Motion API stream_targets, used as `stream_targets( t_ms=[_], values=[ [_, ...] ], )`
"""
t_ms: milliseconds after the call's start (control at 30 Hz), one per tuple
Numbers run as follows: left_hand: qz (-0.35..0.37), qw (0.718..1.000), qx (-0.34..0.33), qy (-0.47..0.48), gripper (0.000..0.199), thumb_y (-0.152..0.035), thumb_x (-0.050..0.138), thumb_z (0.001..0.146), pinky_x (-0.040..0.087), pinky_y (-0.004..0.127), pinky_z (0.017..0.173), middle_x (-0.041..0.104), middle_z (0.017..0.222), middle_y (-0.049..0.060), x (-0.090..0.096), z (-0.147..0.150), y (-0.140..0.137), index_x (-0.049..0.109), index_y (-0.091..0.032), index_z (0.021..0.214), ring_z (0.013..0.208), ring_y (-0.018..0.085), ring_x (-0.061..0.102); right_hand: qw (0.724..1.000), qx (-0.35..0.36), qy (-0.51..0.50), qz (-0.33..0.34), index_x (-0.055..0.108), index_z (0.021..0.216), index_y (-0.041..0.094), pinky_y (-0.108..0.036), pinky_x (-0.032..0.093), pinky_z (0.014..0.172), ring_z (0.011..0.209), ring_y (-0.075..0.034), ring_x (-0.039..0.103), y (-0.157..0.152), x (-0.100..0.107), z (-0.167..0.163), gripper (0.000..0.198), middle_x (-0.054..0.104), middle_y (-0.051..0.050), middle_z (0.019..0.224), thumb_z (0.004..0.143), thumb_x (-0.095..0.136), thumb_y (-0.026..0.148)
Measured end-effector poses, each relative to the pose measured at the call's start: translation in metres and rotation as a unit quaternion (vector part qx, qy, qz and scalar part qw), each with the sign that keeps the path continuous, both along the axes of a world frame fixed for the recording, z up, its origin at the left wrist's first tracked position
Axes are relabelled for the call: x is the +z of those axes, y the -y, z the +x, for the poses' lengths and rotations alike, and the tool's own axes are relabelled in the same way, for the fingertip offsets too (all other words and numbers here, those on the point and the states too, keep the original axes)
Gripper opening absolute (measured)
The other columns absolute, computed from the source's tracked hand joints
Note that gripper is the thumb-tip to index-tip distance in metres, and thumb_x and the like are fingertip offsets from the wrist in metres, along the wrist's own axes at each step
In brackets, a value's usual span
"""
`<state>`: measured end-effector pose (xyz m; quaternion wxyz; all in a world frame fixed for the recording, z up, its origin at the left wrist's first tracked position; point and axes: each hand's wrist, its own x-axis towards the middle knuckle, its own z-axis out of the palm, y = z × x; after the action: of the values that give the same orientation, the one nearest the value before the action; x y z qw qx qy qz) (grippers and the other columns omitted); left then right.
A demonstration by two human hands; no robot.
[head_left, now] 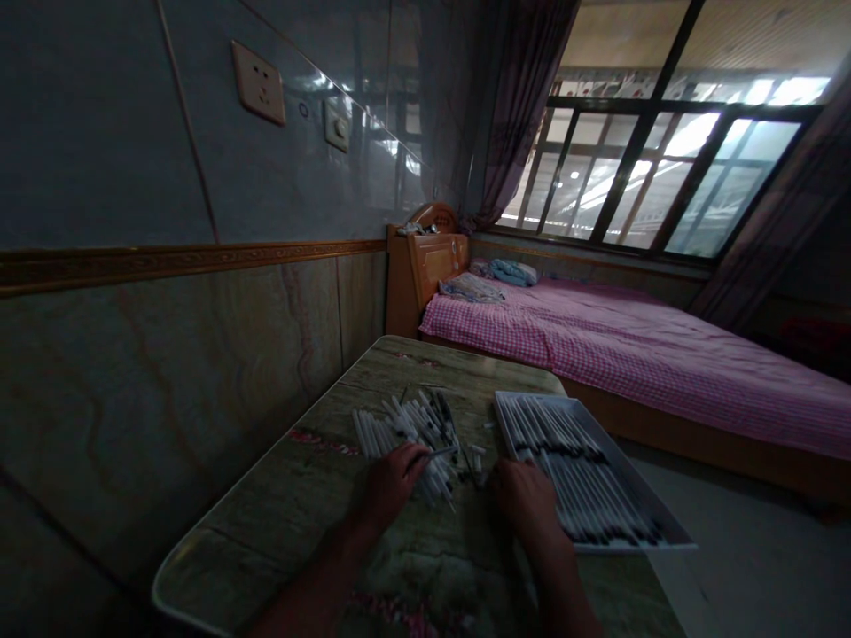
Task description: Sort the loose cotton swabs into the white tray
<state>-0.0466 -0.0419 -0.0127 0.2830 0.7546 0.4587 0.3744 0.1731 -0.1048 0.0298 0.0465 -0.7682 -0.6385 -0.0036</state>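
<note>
My left hand [399, 471] is closed on a slim pen barrel [441, 452], which points to the right over the table. Around it lies a loose pile of white, translucent pen barrels [376, 434], with several dark pen parts [440, 412] at its far side. My right hand [526, 492] rests low over the table with its fingers curled in; what they hold, if anything, is hidden. Small white pieces [477, 461] and dark bits lie between the hands. Beside my right hand, a white tray [648, 483] holds rows of white pens with black ends [591, 496].
The stone-patterned table [285, 514] has rounded corners and stands along a tiled wall [266, 337]. The tray reaches past its right edge. Beyond it is a bed [612, 354] with a pink checked sheet and a wooden headboard [425, 266]. A window [618, 177] is behind.
</note>
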Motion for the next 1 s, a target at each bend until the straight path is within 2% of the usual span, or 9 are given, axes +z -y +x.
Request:
stream_targets(
  t_ms=[200, 267, 333, 400, 500, 567, 633, 800, 1000],
  values=[
    [-0.009, 1.000, -0.004, -0.013, 0.017, -0.029, 0.053, 0.086, 0.045, 0.024, 0.080, 0.071, 0.095, 0.001, 0.001, 0.000, 0.002, 0.068, -0.026, 0.092, 0.091, 0.017, 0.065, 1.000, -0.013, -0.007, 0.001, 0.068, 0.093, 0.018, -0.027, 0.040, 0.067, 0.087, -0.022, 0.066, -0.002, -0.009, -0.005, 0.025, 0.071, -0.013, 0.091, 0.082, 0.046, 0.010],
    [-0.007, 1.000, -0.005, -0.016, 0.017, -0.029, 0.052, 0.087, 0.044, 0.024, 0.079, 0.071, 0.095, 0.001, 0.002, 0.000, 0.002, 0.068, -0.026, 0.092, 0.091, 0.017, 0.065, 0.998, -0.028, -0.054, 0.019, 0.069, 0.090, 0.019, -0.027, 0.040, 0.065, 0.083, -0.021, 0.066, -0.005, -0.009, -0.003, 0.023, 0.070, -0.013, 0.093, 0.081, 0.048, 0.013],
    [-0.004, 1.000, -0.006, -0.017, 0.017, -0.029, 0.052, 0.087, 0.044, 0.023, 0.078, 0.071, 0.095, 0.001, 0.002, 0.000, 0.003, 0.068, -0.026, 0.092, 0.090, 0.017, 0.065, 0.983, -0.025, -0.163, 0.078, 0.068, 0.085, 0.020, -0.027, 0.040, 0.063, 0.078, -0.020, 0.065, -0.009, -0.008, 0.000, 0.020, 0.070, -0.010, 0.090, 0.079, 0.050, 0.019],
    [0.000, 1.000, -0.008, -0.013, 0.017, -0.028, 0.053, 0.086, 0.045, 0.023, 0.077, 0.071, 0.094, 0.001, 0.002, 0.001, 0.004, 0.069, -0.026, 0.092, 0.089, 0.017, 0.066, 0.932, -0.007, -0.333, 0.143, 0.066, 0.080, 0.020, -0.026, 0.041, 0.060, 0.072, -0.020, 0.063, -0.014, -0.008, 0.000, 0.015, 0.068, -0.006, 0.079, 0.076, 0.053, 0.027],
    [0.005, 1.000, -0.015, -0.007, 0.017, -0.027, 0.054, 0.086, 0.045, 0.024, 0.077, 0.072, 0.093, 0.002, 0.001, 0.001, 0.004, 0.069, -0.025, 0.093, 0.088, 0.018, 0.066, 0.798, -0.003, -0.580, 0.164, 0.063, 0.075, 0.019, -0.025, 0.042, 0.052, 0.057, -0.016, 0.057, -0.020, -0.008, -0.008, 0.019, 0.062, 0.000, 0.062, 0.067, 0.063, 0.036],
    [0.005, 1.000, -0.016, -0.003, 0.018, -0.027, 0.054, 0.086, 0.045, 0.024, 0.077, 0.072, 0.093, 0.002, 0.000, 0.001, 0.003, 0.069, -0.025, 0.093, 0.089, 0.018, 0.067, 0.726, -0.007, -0.670, 0.155, 0.063, 0.075, 0.018, -0.024, 0.041, 0.048, 0.050, -0.013, 0.053, -0.022, -0.008, -0.016, 0.025, 0.060, 0.002, 0.059, 0.062, 0.070, 0.037],
    [0.004, 1.000, -0.016, 0.003, 0.018, -0.026, 0.053, 0.086, 0.045, 0.024, 0.078, 0.072, 0.094, 0.002, 0.000, 0.001, 0.003, 0.069, -0.024, 0.094, 0.090, 0.018, 0.066, 0.692, -0.007, -0.707, 0.149, 0.063, 0.074, 0.017, -0.023, 0.040, 0.047, 0.048, -0.011, 0.051, -0.021, -0.007, -0.024, 0.029, 0.059, 0.003, 0.057, 0.058, 0.075, 0.037],
    [0.000, 1.000, -0.013, 0.013, 0.019, -0.027, 0.053, 0.086, 0.045, 0.024, 0.079, 0.072, 0.096, 0.003, 0.001, 0.001, 0.003, 0.070, -0.025, 0.095, 0.091, 0.018, 0.066, 0.679, 0.005, -0.723, 0.123, 0.064, 0.072, 0.017, -0.023, 0.040, 0.047, 0.049, -0.011, 0.050, -0.019, -0.006, -0.028, 0.031, 0.058, 0.003, 0.056, 0.056, 0.079, 0.039],
    [-0.001, 1.000, -0.022, 0.008, 0.018, -0.026, 0.055, 0.085, 0.046, 0.025, 0.081, 0.073, 0.096, 0.002, 0.002, 0.000, 0.004, 0.071, -0.026, 0.094, 0.091, 0.018, 0.066, 0.704, 0.045, -0.695, 0.138, 0.062, 0.072, 0.017, -0.023, 0.040, 0.050, 0.053, -0.012, 0.050, -0.023, -0.016, -0.024, 0.027, 0.058, 0.002, 0.060, 0.061, 0.074, 0.037]
  ],
)
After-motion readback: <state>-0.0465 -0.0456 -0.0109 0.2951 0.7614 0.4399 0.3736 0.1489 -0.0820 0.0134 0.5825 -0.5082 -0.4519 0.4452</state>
